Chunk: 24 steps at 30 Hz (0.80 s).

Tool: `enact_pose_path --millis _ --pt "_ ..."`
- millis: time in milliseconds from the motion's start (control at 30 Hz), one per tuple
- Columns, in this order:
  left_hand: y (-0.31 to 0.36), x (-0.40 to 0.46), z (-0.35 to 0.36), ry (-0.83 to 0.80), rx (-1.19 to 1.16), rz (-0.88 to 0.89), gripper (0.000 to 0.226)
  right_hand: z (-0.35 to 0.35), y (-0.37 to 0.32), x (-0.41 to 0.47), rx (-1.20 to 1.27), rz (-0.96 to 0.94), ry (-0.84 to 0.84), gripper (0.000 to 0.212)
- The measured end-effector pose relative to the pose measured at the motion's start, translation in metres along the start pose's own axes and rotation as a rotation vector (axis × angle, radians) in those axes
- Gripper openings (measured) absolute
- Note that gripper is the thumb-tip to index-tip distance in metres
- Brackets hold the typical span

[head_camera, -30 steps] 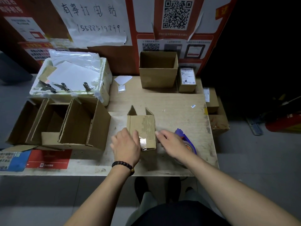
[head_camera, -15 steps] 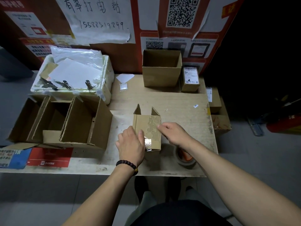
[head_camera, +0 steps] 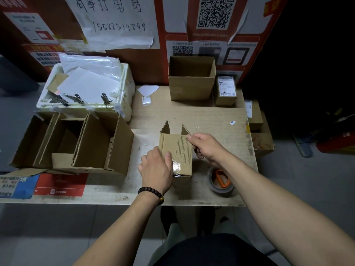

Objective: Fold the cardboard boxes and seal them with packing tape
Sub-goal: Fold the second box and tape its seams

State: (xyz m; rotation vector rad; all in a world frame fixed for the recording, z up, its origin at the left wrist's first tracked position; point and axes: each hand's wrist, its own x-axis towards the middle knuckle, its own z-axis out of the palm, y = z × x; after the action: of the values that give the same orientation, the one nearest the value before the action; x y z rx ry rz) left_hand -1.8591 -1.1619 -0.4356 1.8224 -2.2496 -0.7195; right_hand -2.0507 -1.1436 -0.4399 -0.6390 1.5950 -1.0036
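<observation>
Small cardboard box (head_camera: pixel 175 153) sits mid-table (head_camera: pixel 211 120), far flaps up, tape strip across its near end. My left hand (head_camera: pixel 155 168) lies on its left side, fingers straight. My right hand (head_camera: pixel 206 147) pinches its right edge. Tape roll (head_camera: pixel 221 182) near the right forearm.

A small brown cardboard box (head_camera: pixel 175 152) lies on its side near the table's six o'clock edge, open flaps pointing to twelve o'clock, shiny clear tape across its near end. The tape roll (head_camera: pixel 221 182) sits at its four o'clock.
</observation>
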Motion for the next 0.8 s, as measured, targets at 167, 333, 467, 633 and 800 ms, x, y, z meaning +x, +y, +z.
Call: enact_pose_path --millis 167,333,467,633,800 --pt "0.002 -0.001 0.002 0.014 -0.035 -0.037 0.032 -0.001 0.000 -0.006 -0.082 0.032 -0.053 0.039" --pt "0.004 -0.004 0.004 0.015 -0.028 0.006 0.032 0.005 0.028 -0.030 -0.048 0.043 -0.026 0.054" --pt "0.001 -0.002 0.005 0.013 -0.023 -0.010 0.032 0.014 0.025 -0.038 0.055 0.085 0.007 0.052" --pt "0.003 -0.002 0.007 0.016 -0.032 -0.017 0.032 0.017 0.030 -0.055 -0.197 0.107 -0.026 0.059" --pt "0.003 -0.004 0.009 0.023 -0.075 -0.073 0.032 0.020 0.027 -0.063 0.006 0.112 -0.013 0.046"
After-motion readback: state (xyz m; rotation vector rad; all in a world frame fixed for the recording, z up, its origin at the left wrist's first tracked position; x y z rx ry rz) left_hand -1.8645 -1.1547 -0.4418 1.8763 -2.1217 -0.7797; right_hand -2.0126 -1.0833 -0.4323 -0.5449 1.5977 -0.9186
